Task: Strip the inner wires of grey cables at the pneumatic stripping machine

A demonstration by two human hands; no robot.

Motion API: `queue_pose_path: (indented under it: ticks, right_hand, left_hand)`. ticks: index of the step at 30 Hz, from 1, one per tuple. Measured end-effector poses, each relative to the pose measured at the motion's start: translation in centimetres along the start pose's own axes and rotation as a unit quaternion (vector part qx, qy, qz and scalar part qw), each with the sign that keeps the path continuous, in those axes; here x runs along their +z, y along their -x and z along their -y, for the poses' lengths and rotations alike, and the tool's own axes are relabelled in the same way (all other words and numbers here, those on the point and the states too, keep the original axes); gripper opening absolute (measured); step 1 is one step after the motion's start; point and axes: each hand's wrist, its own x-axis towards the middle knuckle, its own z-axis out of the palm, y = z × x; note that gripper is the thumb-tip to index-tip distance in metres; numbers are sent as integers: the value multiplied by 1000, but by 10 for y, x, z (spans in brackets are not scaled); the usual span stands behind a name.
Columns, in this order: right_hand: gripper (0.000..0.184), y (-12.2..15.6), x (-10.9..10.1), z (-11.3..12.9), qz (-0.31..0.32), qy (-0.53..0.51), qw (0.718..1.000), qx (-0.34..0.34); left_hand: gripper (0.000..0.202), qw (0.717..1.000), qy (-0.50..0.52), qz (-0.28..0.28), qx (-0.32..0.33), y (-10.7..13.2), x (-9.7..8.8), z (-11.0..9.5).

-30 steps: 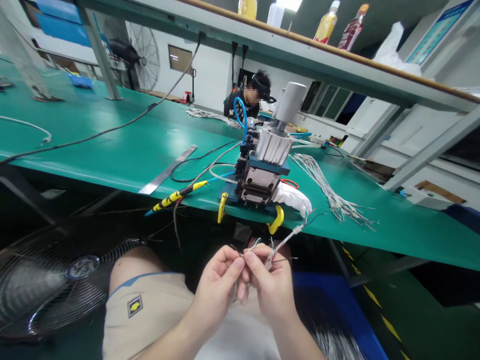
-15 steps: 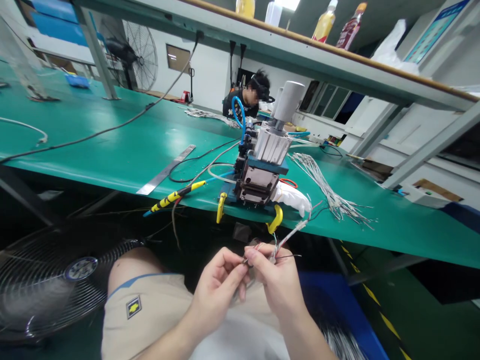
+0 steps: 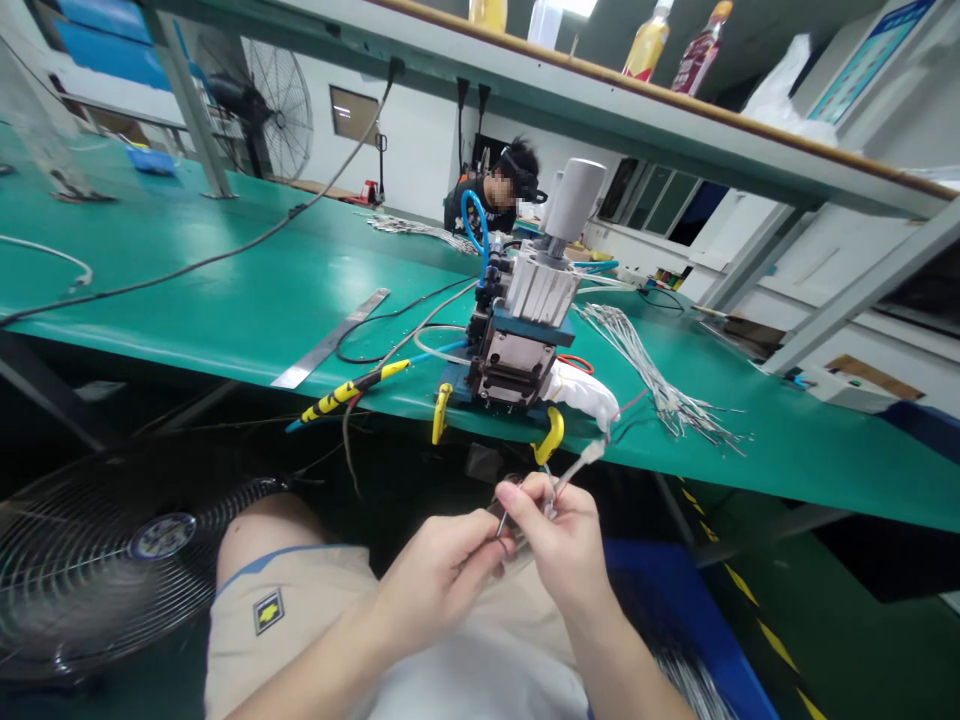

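Observation:
Over my lap, my left hand [image 3: 457, 565] pinches thin wire ends between thumb and fingers. Close beside it, my right hand [image 3: 559, 540] is closed around a white cable [image 3: 581, 463] whose stripped end fans into fine coloured wires. The cable slants up to the right from my right hand, and its red and dark wires reach toward the table edge. Fingers hide most of the wires between the two hands. Just beyond stands a pneumatic press [image 3: 521, 340] with a grey cylinder on top, fixed at the table edge by yellow-handled clamps [image 3: 551, 437].
A bundle of white cables [image 3: 652, 375] lies right of the press on the green table [image 3: 225, 300]. Left of it is a steel ruler [image 3: 330, 338]. A floor fan [image 3: 150, 560] stands at my left, and a blue bin [image 3: 675, 620] holds cables. Another person [image 3: 495, 190] sits opposite.
My left hand has turned, its fingers folding in closer to the right hand. The right hand's thumb has shifted slightly, and the cable's upper end has dipped a little and swung left.

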Motion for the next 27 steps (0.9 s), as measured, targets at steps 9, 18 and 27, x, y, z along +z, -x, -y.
queue_pose_path:
  ticks: [9, 18, 27]
  right_hand:
    - [35, 5, 2, -8, -25, -35, 999, -29]
    - [39, -7, -4, -19, -32, -79, 996, 34]
    - [26, -6, -2, -14, -37, -96, 994, 48]
  left_hand:
    - [21, 978, -133, -11, 160, -8, -16, 20]
    - [21, 990, 99, -88, -51, -6, 6, -3]
    - [18, 927, 297, -163, -157, -10, 14, -12]
